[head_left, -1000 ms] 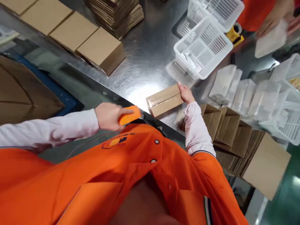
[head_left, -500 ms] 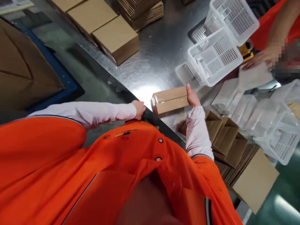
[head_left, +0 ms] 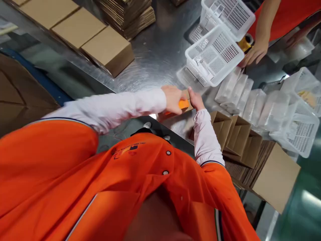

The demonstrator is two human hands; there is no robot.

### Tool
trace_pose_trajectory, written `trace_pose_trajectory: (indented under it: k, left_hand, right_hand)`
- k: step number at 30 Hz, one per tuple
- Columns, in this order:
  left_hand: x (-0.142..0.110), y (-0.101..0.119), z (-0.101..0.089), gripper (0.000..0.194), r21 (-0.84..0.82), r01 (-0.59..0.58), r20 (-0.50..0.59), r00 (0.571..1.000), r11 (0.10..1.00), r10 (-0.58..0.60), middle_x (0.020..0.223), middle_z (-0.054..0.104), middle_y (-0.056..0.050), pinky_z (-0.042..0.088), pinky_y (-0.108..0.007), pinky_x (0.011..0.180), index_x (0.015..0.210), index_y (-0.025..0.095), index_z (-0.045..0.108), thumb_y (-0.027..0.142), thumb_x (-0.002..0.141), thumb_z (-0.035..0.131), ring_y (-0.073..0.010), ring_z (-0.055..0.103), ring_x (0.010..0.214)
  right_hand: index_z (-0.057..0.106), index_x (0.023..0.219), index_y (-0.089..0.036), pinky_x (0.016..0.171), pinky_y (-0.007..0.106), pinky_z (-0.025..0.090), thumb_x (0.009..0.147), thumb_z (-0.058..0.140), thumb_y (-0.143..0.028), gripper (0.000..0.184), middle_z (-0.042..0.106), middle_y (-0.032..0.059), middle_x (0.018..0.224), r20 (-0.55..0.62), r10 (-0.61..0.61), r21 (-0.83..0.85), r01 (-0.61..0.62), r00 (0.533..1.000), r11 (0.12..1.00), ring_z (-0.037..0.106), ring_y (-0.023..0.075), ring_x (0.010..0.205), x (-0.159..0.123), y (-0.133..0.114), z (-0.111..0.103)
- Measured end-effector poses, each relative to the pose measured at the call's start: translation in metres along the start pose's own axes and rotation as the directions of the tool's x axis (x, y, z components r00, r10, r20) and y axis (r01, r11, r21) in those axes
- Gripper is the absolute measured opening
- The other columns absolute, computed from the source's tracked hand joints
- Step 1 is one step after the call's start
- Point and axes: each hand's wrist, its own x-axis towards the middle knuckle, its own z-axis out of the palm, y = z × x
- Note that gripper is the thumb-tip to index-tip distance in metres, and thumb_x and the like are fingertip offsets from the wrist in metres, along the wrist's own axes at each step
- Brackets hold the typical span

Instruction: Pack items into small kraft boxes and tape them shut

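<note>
A small brown cardboard box [head_left: 186,94] is at the steel table's near edge, mostly covered by my hands. My right hand [head_left: 196,100] grips its right end, thumb up along the side. Over the box's left part reaches my left hand [head_left: 172,99], fingers curled round an orange tool [head_left: 183,104] that looks like a tape dispenser. Much of this tool is hidden under the palm, and I cannot tell whether it touches the box.
Closed boxes [head_left: 106,47] line the table's left side beside stacked flat cardboard [head_left: 125,16]. White perforated baskets [head_left: 214,55] stand ahead. Right are clear-wrapped packs [head_left: 254,103], open cartons [head_left: 234,137] and flat cardboard [head_left: 277,177]. A co-worker's hand [head_left: 257,52] is near a yellow tape dispenser [head_left: 245,42].
My left hand has moved from the table's edge up and right onto the box, bringing the orange tool into view. My right hand still holds the box end. The co-worker's hand has shifted.
</note>
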Motion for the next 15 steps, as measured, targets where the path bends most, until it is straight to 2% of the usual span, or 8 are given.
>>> trace_pose_trajectory:
  k: [2,5,7,8,10,13,15]
  left_hand:
    - [-0.024,-0.023,0.013,0.074,0.04,0.017,0.089,0.996,0.999,-0.021,0.113,0.079,-0.01,0.05,-0.037,0.084,0.157,0.029,0.063,0.049,0.086,0.071,-0.0352,0.073,0.106]
    - [-0.084,-0.068,0.038,0.08,0.119,0.105,0.193,0.973,0.987,-0.127,0.102,0.079,-0.008,0.052,-0.037,0.084,0.159,0.032,0.061,0.053,0.082,0.072,-0.0353,0.074,0.099]
    - [-0.114,-0.087,0.057,0.081,0.149,0.146,0.231,0.957,0.978,-0.178,0.103,0.079,-0.009,0.052,-0.037,0.085,0.16,0.032,0.059,0.052,0.082,0.071,-0.0346,0.074,0.1]
    - [-0.121,-0.091,0.066,0.081,0.148,0.151,0.24,0.953,0.978,-0.183,0.106,0.079,-0.01,0.053,-0.037,0.085,0.16,0.031,0.058,0.051,0.083,0.07,-0.0349,0.074,0.102]
    - [-0.115,-0.091,0.085,0.079,0.12,0.131,0.244,0.957,0.984,-0.157,0.115,0.078,-0.014,0.053,-0.038,0.085,0.162,0.029,0.056,0.05,0.086,0.067,-0.0368,0.073,0.107]
    - [-0.076,-0.082,0.11,0.082,0.072,0.089,0.246,0.964,0.993,-0.104,0.122,0.077,-0.016,0.054,-0.041,0.087,0.161,0.026,0.056,0.05,0.084,0.069,-0.0398,0.071,0.112]
    - [-0.053,-0.08,0.126,0.082,0.076,0.074,0.286,0.954,0.994,-0.093,0.125,0.076,-0.019,0.054,-0.043,0.091,0.154,0.021,0.064,0.041,0.076,0.077,-0.0416,0.07,0.115]
  right_hand:
    - [0.063,0.073,-0.019,0.094,0.039,0.048,0.104,0.03,-0.083,0.078,0.069,0.0134,0.084,-0.049,0.01,-0.035,-0.012,0.999,0.999,0.065,0.0263,0.094,-0.001,0.0,0.0]
    - [0.062,0.07,-0.02,0.092,0.042,0.05,0.103,0.034,-0.082,0.076,0.066,0.0123,0.078,-0.081,0.015,-0.028,-0.017,0.997,0.999,0.065,0.0276,0.092,-0.001,0.0,0.001]
    - [0.062,0.069,-0.019,0.092,0.043,0.05,0.103,0.035,-0.082,0.077,0.065,0.0134,0.076,-0.091,0.031,-0.026,-0.034,0.995,0.999,0.064,0.0281,0.091,-0.002,0.0,0.002]
    - [0.062,0.069,-0.019,0.092,0.043,0.05,0.103,0.036,-0.082,0.077,0.065,0.0138,0.075,-0.095,0.038,-0.026,-0.041,0.995,0.999,0.065,0.0286,0.091,-0.002,-0.001,0.002]
    - [0.061,0.067,-0.02,0.093,0.044,0.05,0.103,0.037,-0.081,0.075,0.065,0.0135,0.074,-0.105,0.047,-0.025,-0.05,0.993,0.998,0.065,0.0297,0.092,-0.003,-0.002,0.002]
    - [0.06,0.067,-0.022,0.097,0.047,0.05,0.103,0.039,-0.079,0.071,0.066,0.0121,0.075,-0.114,0.048,-0.034,-0.053,0.992,0.998,0.067,0.0315,0.098,0.0,-0.002,-0.001]
    - [0.062,0.069,-0.022,0.1,0.048,0.049,0.103,0.039,-0.08,0.07,0.068,0.0134,0.078,-0.121,0.045,-0.035,-0.05,0.992,0.998,0.066,0.0324,0.101,0.002,0.0,-0.004]
